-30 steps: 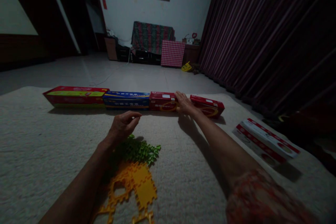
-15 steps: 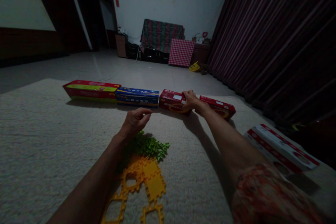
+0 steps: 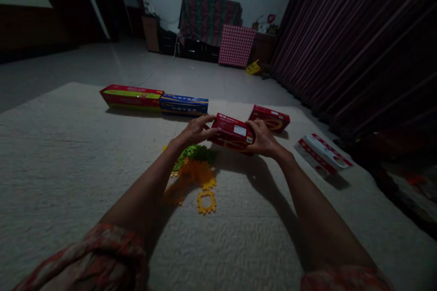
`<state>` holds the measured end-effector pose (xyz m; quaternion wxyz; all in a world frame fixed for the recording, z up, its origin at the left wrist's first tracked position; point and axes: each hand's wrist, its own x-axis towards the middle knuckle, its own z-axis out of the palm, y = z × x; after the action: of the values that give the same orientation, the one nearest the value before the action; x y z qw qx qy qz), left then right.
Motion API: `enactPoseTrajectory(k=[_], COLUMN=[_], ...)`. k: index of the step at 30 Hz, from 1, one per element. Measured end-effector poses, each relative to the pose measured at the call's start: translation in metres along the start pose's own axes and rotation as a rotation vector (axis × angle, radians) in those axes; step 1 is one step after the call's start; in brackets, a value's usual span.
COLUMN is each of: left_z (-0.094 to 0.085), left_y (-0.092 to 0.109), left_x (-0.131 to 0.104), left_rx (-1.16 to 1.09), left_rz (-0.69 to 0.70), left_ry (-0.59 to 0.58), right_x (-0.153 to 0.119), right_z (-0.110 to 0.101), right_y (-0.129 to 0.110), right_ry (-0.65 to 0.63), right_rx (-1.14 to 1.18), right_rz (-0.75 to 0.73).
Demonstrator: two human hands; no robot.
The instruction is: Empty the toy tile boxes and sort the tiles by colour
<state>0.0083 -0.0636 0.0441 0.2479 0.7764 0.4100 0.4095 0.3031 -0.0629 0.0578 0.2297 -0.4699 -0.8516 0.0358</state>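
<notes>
A dark red box (image 3: 228, 131) with a white label on top is held between my two hands, nearer to me than the other boxes. My left hand (image 3: 196, 131) grips its left end, thumb and fingers bent around it. At the right end my right hand (image 3: 262, 140) is closed on the box. Behind it to the right sits another dark red box (image 3: 271, 118). A blue box (image 3: 184, 105) and a longer red and yellow-green box (image 3: 133, 97) stand end to end on the left. Green interlocking plastic pieces (image 3: 194, 154) and yellow ones (image 3: 206, 202) lie below my hands.
A white and red box (image 3: 322, 154) rests at the right on the pale textured mat (image 3: 85, 168). Beyond the mat, a tiled floor runs to a low cabinet (image 3: 194, 49) with a cloth-draped object. A dark curtain (image 3: 327, 32) hangs along the right.
My right hand has brought the red box out of the row towards me. My left hand has moved up and right from above the green pieces onto the box's left end.
</notes>
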Motion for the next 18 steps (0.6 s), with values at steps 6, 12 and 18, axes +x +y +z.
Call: enactPoseTrajectory(k=[6,12,18], left_z=[-0.03,-0.061,-0.081], left_y=[0.02,0.037,0.059], left_x=[-0.049,-0.116,-0.177], left_rx=[-0.016,0.064,0.075], left_rz=[-0.001,-0.04,-0.146], left_ry=[-0.063,-0.037,-0.027], right_x=[-0.029,-0.046,-0.073], right_z=[-0.008,-0.006,-0.002], right_y=[-0.057,-0.12,-0.172], right_ry=[-0.033,-0.114,-0.176], right_rx=[0.077,0.159,0.213], right_rz=[-0.044,-0.067,-0.089])
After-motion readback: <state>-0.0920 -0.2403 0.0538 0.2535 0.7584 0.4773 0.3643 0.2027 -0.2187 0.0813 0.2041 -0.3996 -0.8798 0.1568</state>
